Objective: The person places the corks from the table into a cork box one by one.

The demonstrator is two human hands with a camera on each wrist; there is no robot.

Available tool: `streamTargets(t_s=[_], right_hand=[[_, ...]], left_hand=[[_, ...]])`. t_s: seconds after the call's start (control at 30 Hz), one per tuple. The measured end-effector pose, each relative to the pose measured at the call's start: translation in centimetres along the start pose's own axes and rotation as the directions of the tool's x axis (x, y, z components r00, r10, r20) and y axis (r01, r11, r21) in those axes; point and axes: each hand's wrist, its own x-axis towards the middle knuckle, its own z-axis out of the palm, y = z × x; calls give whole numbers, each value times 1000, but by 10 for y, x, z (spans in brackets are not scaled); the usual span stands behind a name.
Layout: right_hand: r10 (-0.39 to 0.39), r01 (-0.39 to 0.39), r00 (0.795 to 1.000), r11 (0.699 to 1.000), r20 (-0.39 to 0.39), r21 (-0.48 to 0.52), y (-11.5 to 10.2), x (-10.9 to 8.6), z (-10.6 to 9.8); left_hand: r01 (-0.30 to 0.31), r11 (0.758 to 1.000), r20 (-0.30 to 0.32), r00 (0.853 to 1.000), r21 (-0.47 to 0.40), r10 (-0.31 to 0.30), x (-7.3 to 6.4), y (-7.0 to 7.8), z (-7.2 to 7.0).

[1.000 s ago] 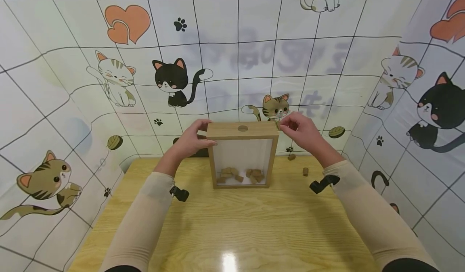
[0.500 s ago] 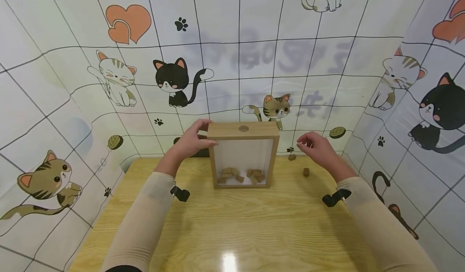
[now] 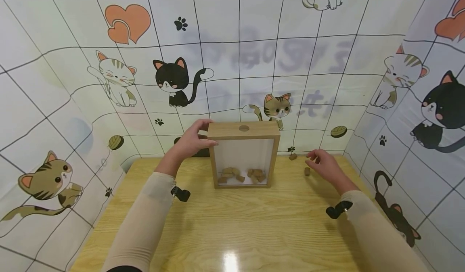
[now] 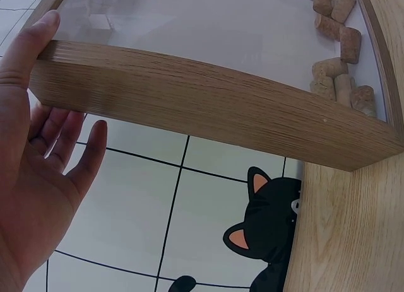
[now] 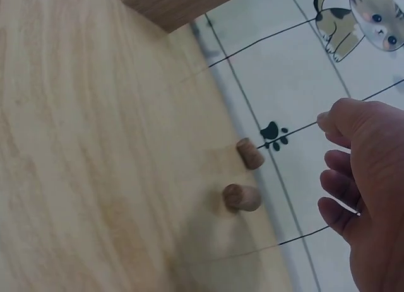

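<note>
A shallow wooden display box (image 3: pixel 225 134) with a clear front and a round hole in its top stands upright on the table. Several wine corks (image 4: pixel 350 46) lie at its bottom. My left hand (image 3: pixel 193 139) grips the box's upper left corner, thumb at the front and fingers behind. On the right, my right hand (image 3: pixel 323 165) hovers with loosely bent fingers and holds nothing. Just below its fingertips stands a cork (image 3: pixel 307 171); another cork (image 5: pixel 250 154) lies on its side farther back, against the table's rear edge.
The light wood table (image 3: pixel 232 219) ends at the back against a white sheet (image 3: pixel 218 42) printed with cats and grid lines. That sheet also rises along both sides.
My right hand has left the box's top right corner and moved right and down toward the two loose corks. My left hand and the box have stayed in place.
</note>
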Motion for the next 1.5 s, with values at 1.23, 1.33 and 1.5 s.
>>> streamTargets(t_s=[1.23, 1.33, 1.5], right_hand=[[142, -142, 990, 990, -25, -16, 46, -13, 50], [118, -119, 992, 992, -39, -31, 45, -13, 51], [110, -111, 993, 993, -38, -32, 44, -17, 52]], left_hand=[[5, 1000, -13, 1000, 22, -5, 2, 0, 0], [17, 1000, -18, 1000, 21, -16, 1, 0, 0], [31, 999, -6, 1000, 16, -31, 1, 1, 0]])
